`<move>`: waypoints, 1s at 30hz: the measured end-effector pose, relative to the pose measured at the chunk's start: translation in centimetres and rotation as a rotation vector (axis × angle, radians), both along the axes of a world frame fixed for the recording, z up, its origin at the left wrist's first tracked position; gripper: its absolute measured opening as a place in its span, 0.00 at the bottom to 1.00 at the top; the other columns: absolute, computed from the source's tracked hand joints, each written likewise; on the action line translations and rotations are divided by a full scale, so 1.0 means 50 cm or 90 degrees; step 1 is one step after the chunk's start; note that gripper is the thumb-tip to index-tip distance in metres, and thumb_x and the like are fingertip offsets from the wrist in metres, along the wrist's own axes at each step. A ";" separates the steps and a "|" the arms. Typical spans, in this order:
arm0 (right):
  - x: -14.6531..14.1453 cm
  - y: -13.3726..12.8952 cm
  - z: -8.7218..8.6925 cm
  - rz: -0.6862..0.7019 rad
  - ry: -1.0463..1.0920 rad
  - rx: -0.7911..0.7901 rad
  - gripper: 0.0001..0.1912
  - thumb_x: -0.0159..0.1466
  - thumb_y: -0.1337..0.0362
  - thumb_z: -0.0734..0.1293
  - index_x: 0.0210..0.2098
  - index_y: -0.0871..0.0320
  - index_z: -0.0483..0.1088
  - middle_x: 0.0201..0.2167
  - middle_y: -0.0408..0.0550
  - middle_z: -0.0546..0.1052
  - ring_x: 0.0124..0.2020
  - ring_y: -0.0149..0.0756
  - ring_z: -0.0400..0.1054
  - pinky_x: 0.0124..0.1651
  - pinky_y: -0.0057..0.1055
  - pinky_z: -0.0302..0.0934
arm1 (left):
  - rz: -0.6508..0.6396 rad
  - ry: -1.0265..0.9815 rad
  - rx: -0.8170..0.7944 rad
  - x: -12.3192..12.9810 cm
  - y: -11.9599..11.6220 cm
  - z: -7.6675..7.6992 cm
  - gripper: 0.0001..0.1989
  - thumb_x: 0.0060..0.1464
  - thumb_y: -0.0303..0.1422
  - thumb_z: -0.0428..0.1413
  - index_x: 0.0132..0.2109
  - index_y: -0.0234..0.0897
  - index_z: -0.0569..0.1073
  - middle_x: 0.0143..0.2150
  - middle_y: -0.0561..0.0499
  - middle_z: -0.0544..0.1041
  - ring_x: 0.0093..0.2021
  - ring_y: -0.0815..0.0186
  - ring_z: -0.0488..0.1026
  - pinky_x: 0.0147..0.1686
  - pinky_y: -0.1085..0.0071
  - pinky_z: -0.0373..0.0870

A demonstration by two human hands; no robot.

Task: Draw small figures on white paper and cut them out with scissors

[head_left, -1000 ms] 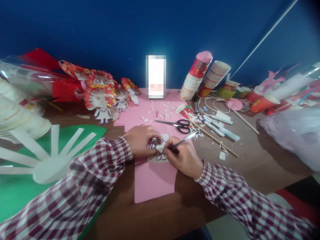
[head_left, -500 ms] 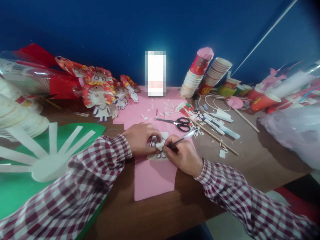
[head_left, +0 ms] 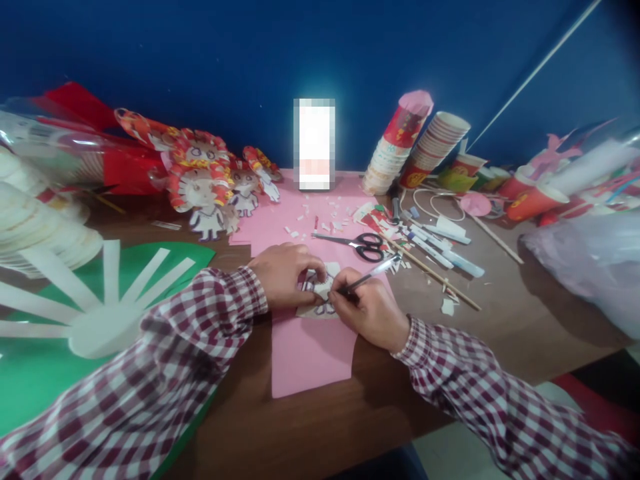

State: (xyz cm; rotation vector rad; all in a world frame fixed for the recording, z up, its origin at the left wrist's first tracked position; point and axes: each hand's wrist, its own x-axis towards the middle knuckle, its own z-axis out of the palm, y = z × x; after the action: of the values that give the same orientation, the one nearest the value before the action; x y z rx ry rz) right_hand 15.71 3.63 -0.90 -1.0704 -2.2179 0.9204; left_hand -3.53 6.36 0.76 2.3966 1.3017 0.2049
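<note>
My right hand [head_left: 369, 308] pinches a pen [head_left: 370, 273], its tip low over a small piece of paper [head_left: 316, 311] with a figure drawn in dark lines. My left hand [head_left: 287, 275] curls over the left side of this paper, thumb and forefinger gripping it down against the pink sheet [head_left: 313, 363]. Both hands partly cover the drawing, and the pen's tip is hidden by my right fingers. Just beyond my hands lie black-handled scissors [head_left: 367, 247], their blades pointing left.
Paper cup stacks [head_left: 435, 147] lean at the back right. Pens [head_left: 435, 250], a wooden stick [head_left: 440, 280] and paper scraps lie right. Cut-out paper figures [head_left: 207, 220] stand at the back left; a lit phone [head_left: 315, 143] stands behind. Green paper [head_left: 30, 393] with white strips lies left.
The whole view has shifted slightly, so everything sits a little further right and higher. Both hands keep nearly the same pose at the paper, the pen still in my right.
</note>
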 end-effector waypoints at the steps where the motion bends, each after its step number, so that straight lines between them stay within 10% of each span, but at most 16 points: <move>1: 0.000 0.000 0.000 0.000 0.002 -0.001 0.03 0.61 0.68 0.60 0.30 0.58 0.61 0.19 0.36 0.61 0.19 0.24 0.55 0.23 0.23 0.49 | -0.002 0.000 0.001 -0.001 0.000 0.000 0.15 0.39 0.42 0.57 0.37 0.45 0.74 0.33 0.52 0.70 0.36 0.63 0.65 0.37 0.67 0.60; 30: -0.001 -0.004 0.009 0.002 -0.024 -0.003 0.02 0.59 0.69 0.60 0.33 0.58 0.61 0.18 0.36 0.60 0.18 0.26 0.54 0.22 0.24 0.48 | -0.017 -0.011 0.022 -0.005 -0.008 0.007 0.15 0.43 0.45 0.55 0.38 0.45 0.74 0.33 0.52 0.71 0.36 0.63 0.66 0.36 0.68 0.59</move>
State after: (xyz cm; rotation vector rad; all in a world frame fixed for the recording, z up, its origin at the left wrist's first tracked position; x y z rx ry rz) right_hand 15.67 3.43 -0.48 -1.0956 -2.2493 0.9130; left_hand -3.78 5.98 1.12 2.4338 1.2679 0.2422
